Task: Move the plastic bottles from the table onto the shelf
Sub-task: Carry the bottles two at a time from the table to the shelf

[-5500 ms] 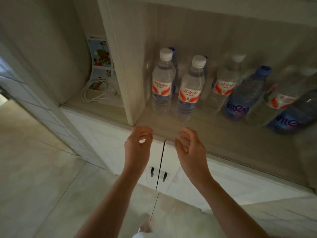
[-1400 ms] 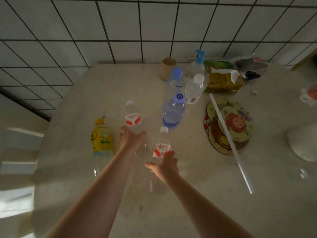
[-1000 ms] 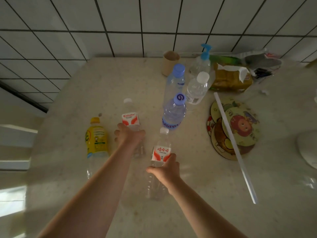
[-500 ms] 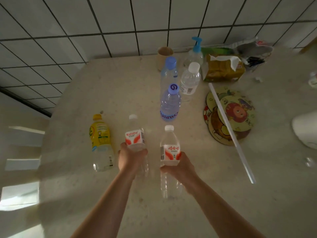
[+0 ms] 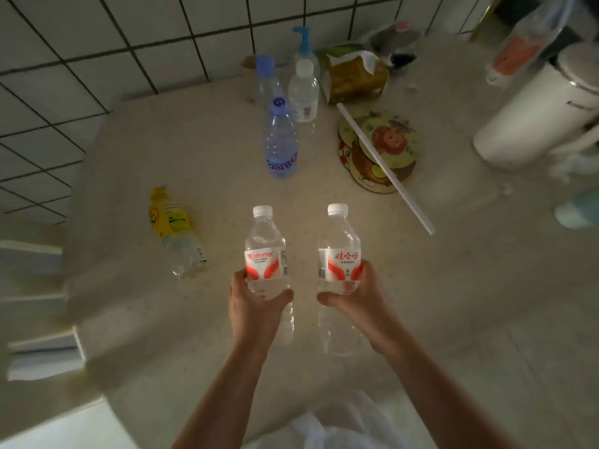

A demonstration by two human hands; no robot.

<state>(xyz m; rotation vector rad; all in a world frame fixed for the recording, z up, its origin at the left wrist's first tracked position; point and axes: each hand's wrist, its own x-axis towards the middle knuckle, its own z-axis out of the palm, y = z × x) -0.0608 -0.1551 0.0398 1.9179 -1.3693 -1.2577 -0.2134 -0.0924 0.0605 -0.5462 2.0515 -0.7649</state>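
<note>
While both forearms extend forward side by side, the left hand (image 5: 256,303) grips a clear plastic water bottle with a white cap and red-white label (image 5: 265,251), fingers wrapped round its body below the label, thumb on the inner side. The right hand (image 5: 356,299) grips a matching clear white-capped bottle with a red-white label (image 5: 340,251) the same way. Both bottles are upright, apart from each other, over the beige speckled table (image 5: 453,286). Beyond the left hand stands a blue-tinted plastic bottle with a blue cap (image 5: 281,140); to its outer side lies a yellow-labelled clear bottle (image 5: 175,231) on its side.
</note>
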